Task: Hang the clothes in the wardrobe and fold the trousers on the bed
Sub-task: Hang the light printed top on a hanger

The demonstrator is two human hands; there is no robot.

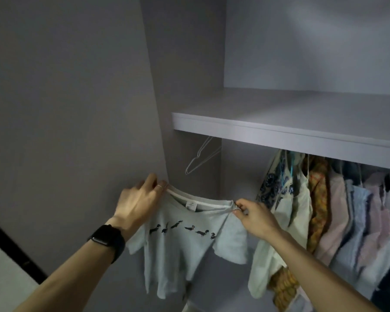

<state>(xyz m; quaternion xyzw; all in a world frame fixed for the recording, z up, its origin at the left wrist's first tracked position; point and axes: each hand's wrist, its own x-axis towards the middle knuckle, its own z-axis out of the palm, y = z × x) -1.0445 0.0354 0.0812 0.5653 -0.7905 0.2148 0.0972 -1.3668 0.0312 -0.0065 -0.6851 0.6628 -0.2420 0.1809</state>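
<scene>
Head view, looking up into the open wardrobe (189, 86). Dim light.

Task item: pale T-shirt (185, 248) with a row of small dark bird prints (182, 228) across the chest. It is held up in the air, spread by its shoulders, below and to the left of the wardrobe shelf (279, 134). The hem and sleeves hang free. The neck label (190, 206) shows inside the collar. Cannot tell whether a hanger sits inside the neckline.

Left grip (137, 203): back of hand toward the camera, fingers curled over the shirt's left shoulder at the collar end, holding it. Thin ring (159, 186) on one finger. Black smartwatch (107, 240) on the wrist. The hand is just beside the front edge of the wardrobe's side panel.

Right grip (254, 216): thumb and fingertips pinch the shirt's right shoulder at the collar seam, and the fabric is bunched at the pinch.

Surroundings:
- Bare white wire hangers (199, 158) hang under the shelf at its left end, above the shirt and apart from it.
- A row of hung garments (336, 210) fills the right side under the shelf: blue-patterned, cream, orange check, pink and dark pieces packed close together. The nearest cream one hangs just behind the right forearm.
- The rail itself is hidden by the shelf edge.
</scene>
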